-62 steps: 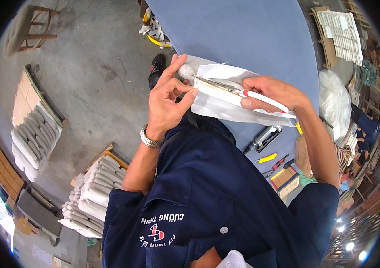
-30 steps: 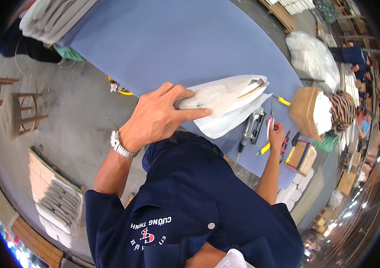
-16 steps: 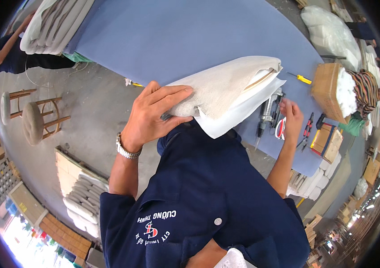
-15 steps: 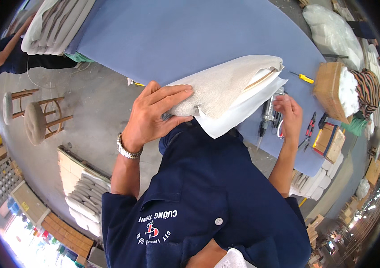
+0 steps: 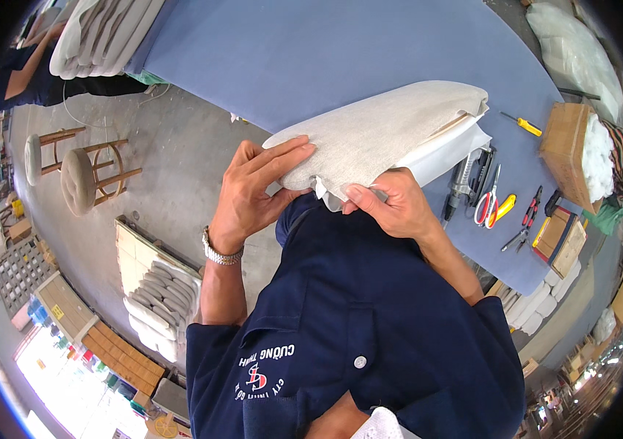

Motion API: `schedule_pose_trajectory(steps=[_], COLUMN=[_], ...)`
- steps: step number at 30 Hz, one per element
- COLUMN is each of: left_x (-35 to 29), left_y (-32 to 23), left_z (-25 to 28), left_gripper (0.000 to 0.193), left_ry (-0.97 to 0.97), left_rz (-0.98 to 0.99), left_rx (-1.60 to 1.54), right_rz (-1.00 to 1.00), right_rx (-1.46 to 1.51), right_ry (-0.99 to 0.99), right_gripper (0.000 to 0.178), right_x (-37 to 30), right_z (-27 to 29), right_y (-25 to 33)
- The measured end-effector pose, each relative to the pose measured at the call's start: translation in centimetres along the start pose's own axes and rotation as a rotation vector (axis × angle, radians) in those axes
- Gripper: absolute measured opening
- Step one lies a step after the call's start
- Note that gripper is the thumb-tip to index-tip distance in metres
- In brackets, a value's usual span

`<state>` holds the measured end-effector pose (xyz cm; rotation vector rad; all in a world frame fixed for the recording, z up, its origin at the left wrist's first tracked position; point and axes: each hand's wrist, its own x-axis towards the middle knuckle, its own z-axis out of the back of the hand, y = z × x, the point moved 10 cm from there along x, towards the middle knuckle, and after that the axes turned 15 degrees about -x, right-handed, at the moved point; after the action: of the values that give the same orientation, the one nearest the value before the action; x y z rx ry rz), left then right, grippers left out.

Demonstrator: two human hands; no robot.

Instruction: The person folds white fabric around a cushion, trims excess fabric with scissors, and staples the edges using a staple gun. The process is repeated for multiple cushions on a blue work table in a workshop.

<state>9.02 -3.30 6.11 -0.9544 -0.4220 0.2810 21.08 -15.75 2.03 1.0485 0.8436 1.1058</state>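
Note:
A padded cushion piece (image 5: 385, 121) covered in light grey-beige fabric rests partly on the blue table and reaches over its near edge. White lining (image 5: 443, 157) shows along its right underside. My left hand (image 5: 253, 190) grips the cushion's left end, with fingers on top and the thumb below. At the near edge my right hand (image 5: 399, 205) pinches the fabric's border between thumb and fingers, close to a small notch in the cloth. Right of the cushion lie a pneumatic staple gun (image 5: 460, 186) and red-and-white scissors (image 5: 486, 208).
The blue tabletop (image 5: 267, 51) also bears a yellow cutter (image 5: 506, 207), red-handled pliers (image 5: 530, 212), a yellow screwdriver (image 5: 528, 126) and a cardboard box (image 5: 564, 150) with white stuffing. Stacked cushions (image 5: 103, 36) stand at the far left. Two stools (image 5: 81, 181) are on the floor, left. A person (image 5: 33, 73) stands beyond them.
My right hand has come from beside the tools, leftward to the cushion's near edge, and taken hold of the fabric. My left hand keeps its grip.

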Motion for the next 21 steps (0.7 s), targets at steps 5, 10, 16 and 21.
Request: schedule_pose_trajectory(steps=[5, 10, 16, 21], left_x=[0.2, 0.7, 1.7, 2.4], left_y=[-0.6, -1.1, -2.0, 0.1], left_z=[-0.3, -0.7, -1.3, -2.6], left_gripper=[0.066, 0.062, 0.060, 0.059], left_ry=[0.000, -0.006, 0.040, 0.025], left_rz=[0.002, -0.040, -0.035, 0.162], left_rx=[0.028, -0.035, -0.138, -0.187], right_rz=[0.002, -0.035, -0.269, -0.023], right_rx=[0.078, 0.250, 0.284, 0.167], right_ry=[-0.023, -0.085, -0.031, -0.146], right_gripper=[0.027, 0.029, 0.035, 0.031], right_x=[-0.7, -0.8, 0.5, 2.4], right_z=[0.3, 1.1, 2.8, 3.4], right_y=[-0.5, -0.3, 0.6, 2.2])
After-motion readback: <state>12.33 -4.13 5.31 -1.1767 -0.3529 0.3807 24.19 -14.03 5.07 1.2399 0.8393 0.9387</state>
